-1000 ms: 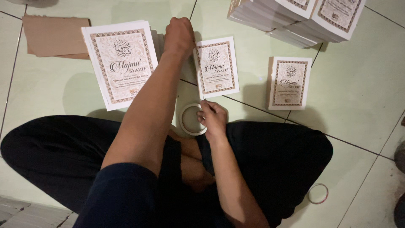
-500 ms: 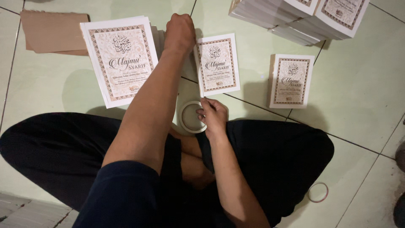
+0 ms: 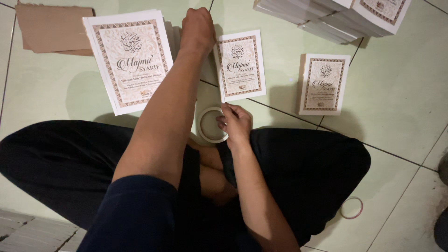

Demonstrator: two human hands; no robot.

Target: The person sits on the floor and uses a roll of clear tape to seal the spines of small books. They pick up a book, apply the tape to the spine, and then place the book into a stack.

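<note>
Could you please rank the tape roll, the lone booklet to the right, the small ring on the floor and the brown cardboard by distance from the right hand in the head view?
From the right hand:
1. Tape roll, touching it on its left.
2. Lone booklet, up and to the right.
3. Small ring, lower right on the tiles.
4. Brown cardboard, far upper left.

right hand (image 3: 234, 122) | fingertips shifted from tape roll (image 3: 212, 124) to booklet (image 3: 240, 65) corner
</note>
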